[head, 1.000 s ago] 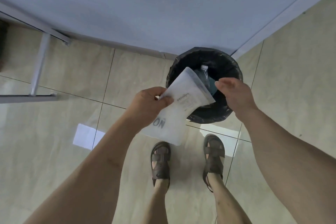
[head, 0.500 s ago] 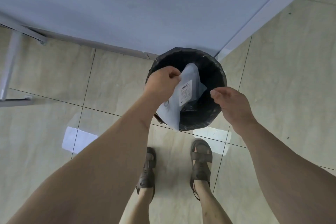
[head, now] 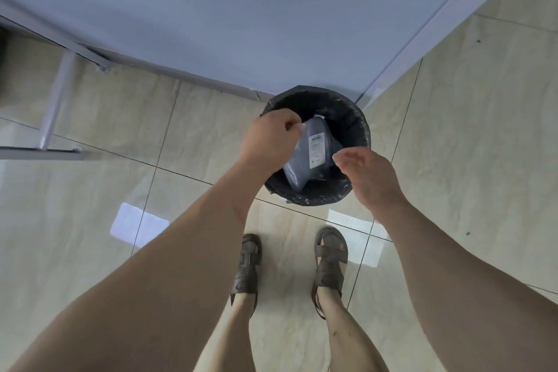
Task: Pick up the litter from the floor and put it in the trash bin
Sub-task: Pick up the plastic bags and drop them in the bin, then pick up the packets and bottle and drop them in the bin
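The round trash bin [head: 360, 121] with a black liner stands on the tiled floor in the corner of the wall. A grey plastic mailer bag [head: 299, 174] with a white label lies inside it, in shadow below the rim. My left hand [head: 271, 142] hovers over the bin's left rim with its fingers loosely curled, fingertips beside the bag's upper edge but holding nothing. Over the near right rim is my right hand [head: 370, 180], with fingers spread and nothing in it.
A pale wall [head: 241, 9] with a skirting board runs behind the bin. A metal frame leg [head: 56, 106] stands at the left. My sandalled feet [head: 330, 257] are just in front of the bin on glossy beige tiles.
My left hand carried the mailer bag from in front of the bin over its rim and let it go; the bag has dropped inside. My right hand stayed by the right rim.
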